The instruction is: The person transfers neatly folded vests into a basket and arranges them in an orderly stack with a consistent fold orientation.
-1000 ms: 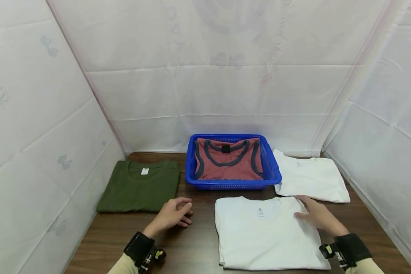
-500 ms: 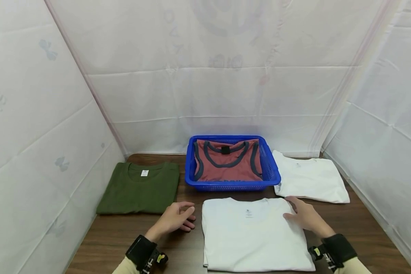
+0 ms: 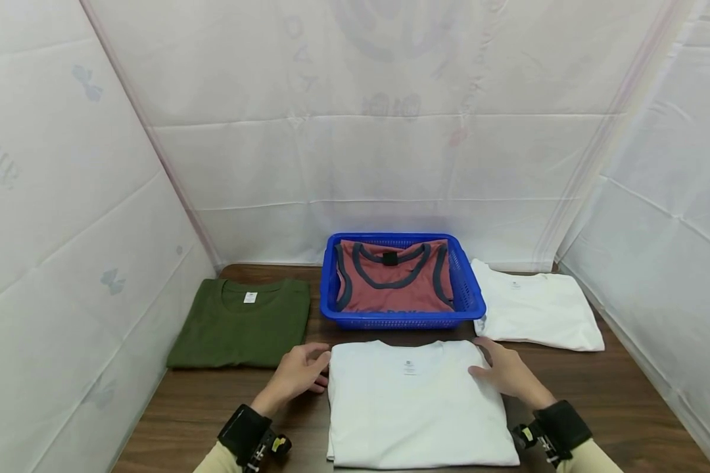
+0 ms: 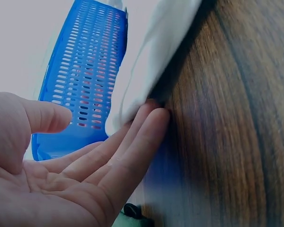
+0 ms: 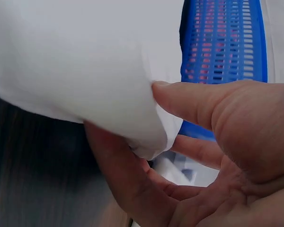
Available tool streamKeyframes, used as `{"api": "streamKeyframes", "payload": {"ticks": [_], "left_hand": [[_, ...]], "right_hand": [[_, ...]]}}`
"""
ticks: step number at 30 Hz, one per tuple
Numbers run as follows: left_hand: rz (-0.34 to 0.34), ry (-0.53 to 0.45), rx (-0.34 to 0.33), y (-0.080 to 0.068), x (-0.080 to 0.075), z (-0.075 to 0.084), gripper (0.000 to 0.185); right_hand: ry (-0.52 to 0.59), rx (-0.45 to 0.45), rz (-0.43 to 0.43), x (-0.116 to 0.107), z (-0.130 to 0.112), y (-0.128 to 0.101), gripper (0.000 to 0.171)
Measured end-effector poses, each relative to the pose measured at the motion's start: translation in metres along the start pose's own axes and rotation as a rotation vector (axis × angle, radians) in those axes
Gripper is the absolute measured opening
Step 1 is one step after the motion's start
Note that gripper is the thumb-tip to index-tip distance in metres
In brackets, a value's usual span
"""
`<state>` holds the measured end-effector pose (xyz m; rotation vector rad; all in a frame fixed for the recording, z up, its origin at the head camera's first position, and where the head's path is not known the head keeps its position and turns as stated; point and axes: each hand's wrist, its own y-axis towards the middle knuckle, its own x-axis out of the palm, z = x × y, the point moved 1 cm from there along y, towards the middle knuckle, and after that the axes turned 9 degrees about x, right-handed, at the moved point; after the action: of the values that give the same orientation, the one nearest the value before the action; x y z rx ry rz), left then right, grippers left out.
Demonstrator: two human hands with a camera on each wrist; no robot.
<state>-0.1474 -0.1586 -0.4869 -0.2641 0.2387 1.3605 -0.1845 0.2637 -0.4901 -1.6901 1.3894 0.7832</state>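
Near white shirt (image 3: 417, 414) | right grip (image 3: 507, 373), 2 o'clock: corner pinched | left grip (image 3: 298, 372), 10 o'clock: held wide at edge | grasp judged half-made; left pinch needed

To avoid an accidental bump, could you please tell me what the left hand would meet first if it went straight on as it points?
The left hand would probably meet the left edge of the nearer white shirt first; whether its fingertips touch it now is hard to tell.
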Motion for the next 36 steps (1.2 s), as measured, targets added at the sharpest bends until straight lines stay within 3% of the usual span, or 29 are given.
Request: {"api": "streamKeyframes", "payload": {"ticks": [5, 10, 17, 23, 30, 36], "left_hand": [[0.034, 0.029, -0.025, 0.002, 0.001, 0.0, 0.048], [0.06, -0.019, -0.058, 0.005, 0.0, -0.004, 0.049], [0.005, -0.181, -0.096, 0.008, 0.001, -0.008, 0.058], [-0.014, -0.174, -0.123, 0.011, 0.0, -0.008, 0.065], [-0.02, -0.129, -0.126, 0.012, 0.0, -0.009, 0.054], [-0.009, -0.109, -0.14, 0.015, -0.001, -0.011, 0.032]], "right_hand": [[0.024, -0.004, -0.003, 0.006, -0.009, 0.001, 0.063], [0.041, 0.006, 0.006, 0.008, -0.013, 0.0, 0.064], [0.045, 0.011, 0.007, 0.012, -0.016, 0.002, 0.065], [0.025, 0.045, 0.009, 0.015, -0.018, 0.003, 0.07], [0.063, 0.097, -0.017, 0.015, -0.019, 0.006, 0.072], [0.101, 0.115, 0.015, 0.013, -0.02, 0.006, 0.064]]}}
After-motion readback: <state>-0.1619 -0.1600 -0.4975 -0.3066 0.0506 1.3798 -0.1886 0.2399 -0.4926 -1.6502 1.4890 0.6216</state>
